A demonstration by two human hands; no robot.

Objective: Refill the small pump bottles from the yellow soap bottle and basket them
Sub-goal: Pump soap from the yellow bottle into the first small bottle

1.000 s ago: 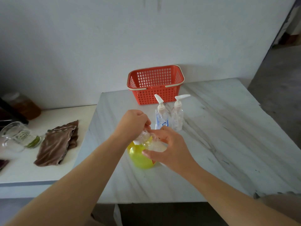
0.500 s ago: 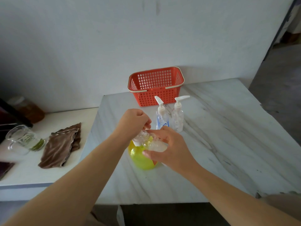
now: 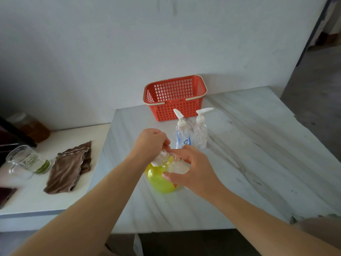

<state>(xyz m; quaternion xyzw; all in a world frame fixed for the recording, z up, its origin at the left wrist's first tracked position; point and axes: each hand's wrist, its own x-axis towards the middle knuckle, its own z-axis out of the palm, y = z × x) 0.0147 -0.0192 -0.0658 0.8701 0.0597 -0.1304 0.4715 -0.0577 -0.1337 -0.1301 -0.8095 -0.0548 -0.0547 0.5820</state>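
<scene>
Head cam looks down on a pale marble table [image 3: 249,163], red basket [image 3: 166,111] at the back near the wall, brown cloth [image 3: 68,169] off on the side counter. Yellow soap bottle [image 3: 158,180] stands near the table's front edge: right hand [image 3: 195,169] curled round its upper part, left hand [image 3: 149,143] pinching the white pump top [image 3: 159,158]. Two small pump bottles [image 3: 182,133] [image 3: 200,133] stand upright side by side, just in front of the basket.

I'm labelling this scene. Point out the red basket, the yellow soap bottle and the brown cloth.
red basket [image 3: 162,111]: head view, front wall.
yellow soap bottle [image 3: 158,182]: head view, lower body.
brown cloth [image 3: 68,169]: head view, its middle.
</scene>
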